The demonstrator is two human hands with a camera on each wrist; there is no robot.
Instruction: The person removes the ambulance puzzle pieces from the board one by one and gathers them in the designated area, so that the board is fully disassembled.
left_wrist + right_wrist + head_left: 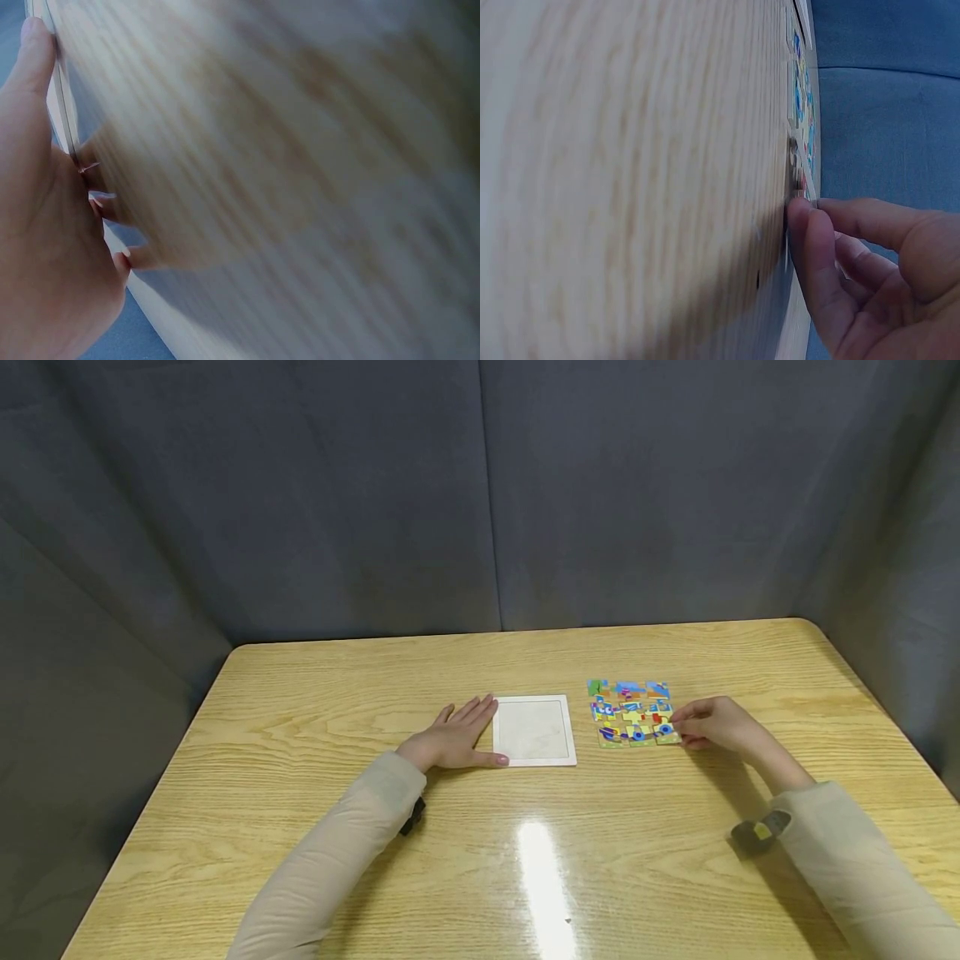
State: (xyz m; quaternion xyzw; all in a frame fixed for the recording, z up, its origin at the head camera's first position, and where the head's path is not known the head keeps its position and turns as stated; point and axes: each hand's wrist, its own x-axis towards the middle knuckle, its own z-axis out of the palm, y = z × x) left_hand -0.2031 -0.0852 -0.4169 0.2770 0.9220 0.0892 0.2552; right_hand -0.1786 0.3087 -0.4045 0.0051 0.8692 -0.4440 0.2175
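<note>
A white square puzzle tray point(533, 762) with a thin dark line inside its border lies on the table. My left hand point(453, 739) rests beside it, fingers straight, with the fingertips and thumb on its left edge. To the right of the tray, colourful jigsaw pieces point(632, 716) lie in rows with small gaps between them. At the lower right of these rows, my right hand point(720, 727) pinches a puzzle piece point(805, 161) between thumb and fingers. That piece looks tilted up from the table in the right wrist view, its edge partly hidden by the fingertips.
The wooden table point(330, 710) has rounded far corners. Dark grey curtains point(375, 502) hang behind it and along both sides. A bright light reflection lies across the table's near middle.
</note>
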